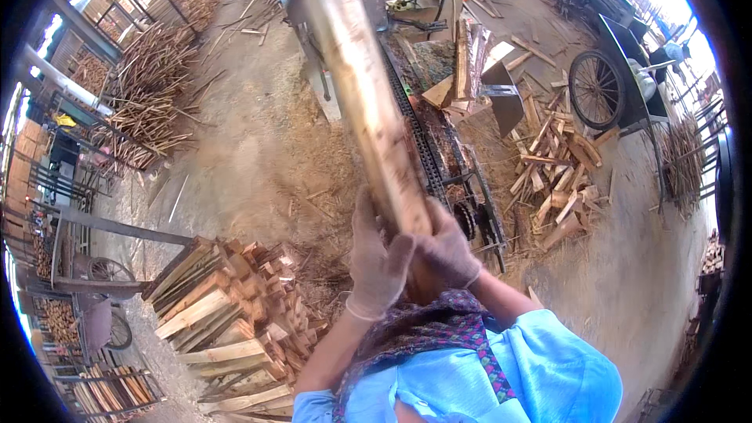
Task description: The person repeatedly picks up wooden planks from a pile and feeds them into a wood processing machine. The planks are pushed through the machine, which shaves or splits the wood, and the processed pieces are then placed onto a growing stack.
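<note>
Head view, progress: split wood [207, 311] already stacked left of the grip, more heaped [554, 180] to its right; the held piece looks unsplit
Grip: left hand [379, 260] and right hand [448, 249], gloved, curled around the log's near end
Log [362, 98]: blurred, long, pale, brown-blotched, slanting away beyond the grip
Chain [421, 149]: dark, linked metal, just right of the log

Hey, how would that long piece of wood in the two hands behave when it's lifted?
The long piece of wood is probably stiff, being thick along its length. It may feel heavy at the far end, since the left hand and right hand both grip near its closer end. Its partly flat-looking sides suggest it wouldn't roll freely.
</note>
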Demonstrator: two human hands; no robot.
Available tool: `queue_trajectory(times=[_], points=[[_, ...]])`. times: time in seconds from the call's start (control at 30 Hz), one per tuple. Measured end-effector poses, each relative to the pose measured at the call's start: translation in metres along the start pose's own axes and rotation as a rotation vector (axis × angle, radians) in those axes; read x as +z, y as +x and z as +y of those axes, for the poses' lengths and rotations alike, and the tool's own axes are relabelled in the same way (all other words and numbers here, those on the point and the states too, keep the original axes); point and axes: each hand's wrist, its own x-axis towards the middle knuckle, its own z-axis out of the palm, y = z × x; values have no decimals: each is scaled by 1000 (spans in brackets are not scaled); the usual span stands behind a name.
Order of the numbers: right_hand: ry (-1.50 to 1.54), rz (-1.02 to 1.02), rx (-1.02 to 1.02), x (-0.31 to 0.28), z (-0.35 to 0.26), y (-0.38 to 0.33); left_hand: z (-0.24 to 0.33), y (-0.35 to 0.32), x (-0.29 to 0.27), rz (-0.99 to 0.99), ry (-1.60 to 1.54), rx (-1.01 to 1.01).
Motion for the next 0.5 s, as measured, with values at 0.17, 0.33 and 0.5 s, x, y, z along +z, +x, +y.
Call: queue_trajectory(times=[0.17, 0.33, 0.5], points=[[-324, 264, 108, -60, -10, 76, -19, -48, -45, 35, 55, -230], [-718, 285, 234, -100, 56, 207, -65, -141, -96, 367, -84, -632], [-1016, 54, 214, -82, 112, 350, -78, -217, -103, 752, -263, -884]])
